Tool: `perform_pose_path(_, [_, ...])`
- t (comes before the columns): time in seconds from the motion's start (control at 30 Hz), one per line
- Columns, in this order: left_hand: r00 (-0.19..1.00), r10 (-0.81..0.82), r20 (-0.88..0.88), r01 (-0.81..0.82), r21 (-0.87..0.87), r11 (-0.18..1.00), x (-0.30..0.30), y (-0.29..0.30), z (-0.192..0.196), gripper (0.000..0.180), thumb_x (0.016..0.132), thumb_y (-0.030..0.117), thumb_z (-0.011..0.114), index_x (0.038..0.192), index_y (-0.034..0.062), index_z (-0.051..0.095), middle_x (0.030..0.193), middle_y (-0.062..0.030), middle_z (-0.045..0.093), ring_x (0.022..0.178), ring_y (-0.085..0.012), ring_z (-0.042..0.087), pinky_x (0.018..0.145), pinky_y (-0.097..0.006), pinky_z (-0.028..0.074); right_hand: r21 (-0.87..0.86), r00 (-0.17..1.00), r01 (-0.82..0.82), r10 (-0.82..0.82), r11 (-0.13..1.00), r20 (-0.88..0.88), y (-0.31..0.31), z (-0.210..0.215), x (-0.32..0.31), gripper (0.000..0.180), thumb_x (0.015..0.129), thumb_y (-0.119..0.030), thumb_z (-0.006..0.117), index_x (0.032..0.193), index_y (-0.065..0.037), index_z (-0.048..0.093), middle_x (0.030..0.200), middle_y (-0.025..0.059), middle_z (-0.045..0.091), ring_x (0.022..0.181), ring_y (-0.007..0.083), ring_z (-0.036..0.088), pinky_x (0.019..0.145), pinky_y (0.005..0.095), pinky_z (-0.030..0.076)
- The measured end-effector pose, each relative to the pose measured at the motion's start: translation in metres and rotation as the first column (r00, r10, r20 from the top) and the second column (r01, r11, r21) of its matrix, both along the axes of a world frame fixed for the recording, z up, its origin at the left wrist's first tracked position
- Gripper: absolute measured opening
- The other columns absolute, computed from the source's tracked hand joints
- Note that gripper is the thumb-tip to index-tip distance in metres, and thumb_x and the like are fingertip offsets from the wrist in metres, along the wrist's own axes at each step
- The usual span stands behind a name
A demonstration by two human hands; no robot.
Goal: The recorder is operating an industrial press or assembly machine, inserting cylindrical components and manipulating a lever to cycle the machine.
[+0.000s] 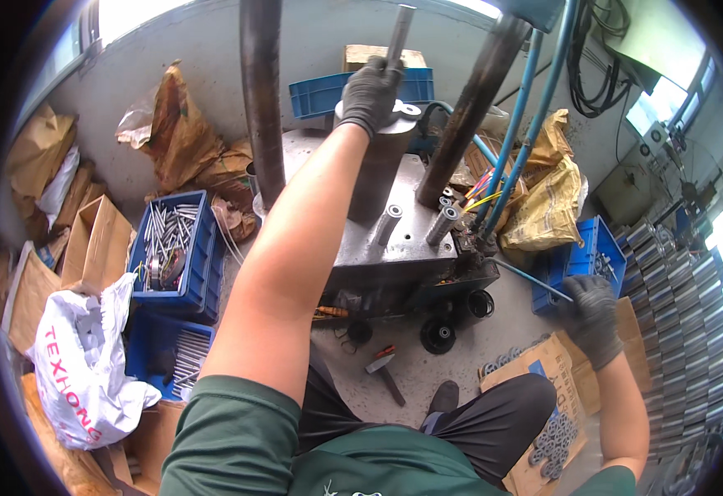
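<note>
My left hand (371, 93), in a dark grey glove, is raised over a press with dark upright columns (263, 91). Its fingers wrap round a steel shaft (401, 35) that stands up above the hand, slightly tilted. Beside that hand, a ring-shaped metal part (409, 111) lies on the round top of the press's thick central cylinder (378, 169). Low on the right, my right hand (591, 318), gloved too, closes on the end of a thin blue lever (531, 281) coming from the machine. Two short posts with ring tops (390, 217) stand on the metal bed.
Blue bins of metal rods (171, 227) stand left, near a white sack (88, 364). A blue tray (312, 97) sits behind the press. Small round parts (553, 442) lie on cardboard by my knee; a hammer (388, 380) rests on the floor. Stacked metal cylinders (667, 347) fill the right.
</note>
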State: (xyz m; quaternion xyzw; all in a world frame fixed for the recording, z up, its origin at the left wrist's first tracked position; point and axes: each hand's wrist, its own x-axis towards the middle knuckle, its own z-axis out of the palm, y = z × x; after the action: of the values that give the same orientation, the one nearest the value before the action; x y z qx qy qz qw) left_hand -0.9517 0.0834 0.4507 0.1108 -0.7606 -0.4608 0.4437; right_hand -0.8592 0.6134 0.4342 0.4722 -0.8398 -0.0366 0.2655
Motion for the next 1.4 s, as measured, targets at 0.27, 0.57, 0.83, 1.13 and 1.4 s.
perform_pose_path(0.27, [0.859,0.425,0.286,-0.29,-0.414,0.863,0.018,0.018,0.015,0.052,0.089,0.042,0.079,0.13,0.0131,0.067,0.12,-0.0162,0.076,0.12,-0.0359,0.072,0.104,-0.048,0.058,-0.192,0.896,-0.339,0.379,0.921,0.232,-0.183,-0.057,0.0,0.037,0.083,-0.016,0.075,0.118,-0.009,0.069,0.125,0.0136,0.07,0.112,0.0375,0.067,0.1,0.0499,0.051])
perform_pose_path(0.57, [0.903,0.245,0.354,-0.18,-0.206,0.962,0.014,0.01,0.01,0.038,0.095,0.033,0.08,0.129,0.0194,0.071,0.122,-0.0086,0.078,0.119,-0.0305,0.073,0.106,-0.046,0.057,-0.289,0.929,-0.242,0.307,0.926,0.208,-0.292,-0.121,-0.062,0.026,0.088,-0.018,0.076,0.113,-0.01,0.072,0.13,0.0147,0.071,0.115,0.0388,0.067,0.1,0.0501,0.054])
perform_pose_path(0.83, [0.926,0.227,0.301,-0.19,-0.146,0.971,0.016,0.009,0.006,0.036,0.092,0.032,0.083,0.124,0.0188,0.073,0.116,-0.0084,0.08,0.115,-0.03,0.075,0.101,-0.046,0.059,-0.497,0.785,-0.11,0.382,0.861,0.487,-0.302,-0.141,-0.08,0.018,0.082,-0.003,0.083,0.098,-0.005,0.075,0.114,0.0134,0.073,0.107,0.0353,0.07,0.097,0.0446,0.056])
perform_pose_path(1.13, [0.916,0.248,0.314,-0.214,-0.14,0.967,0.017,0.008,0.006,0.029,0.095,0.032,0.079,0.123,0.0227,0.076,0.118,-0.0097,0.08,0.118,-0.0313,0.075,0.105,-0.046,0.058,-0.843,0.787,-0.105,0.563,0.527,0.254,-0.333,-0.068,-0.122,0.02,0.096,-0.013,0.081,0.112,-0.003,0.078,0.115,0.0114,0.072,0.098,0.0205,0.073,0.088,0.0327,0.06])
perform_pose_path(1.4, [0.935,0.212,0.285,-0.189,-0.107,0.976,0.012,0.004,0.004,0.035,0.088,0.031,0.085,0.117,0.0132,0.078,0.112,-0.0125,0.08,0.11,-0.0308,0.076,0.099,-0.045,0.06,-0.61,0.949,-0.043,0.223,0.791,0.223,-0.389,-0.023,-0.164,0.032,0.101,-0.025,0.073,0.127,-0.007,0.078,0.129,0.0164,0.075,0.115,0.0338,0.074,0.104,0.0401,0.056])
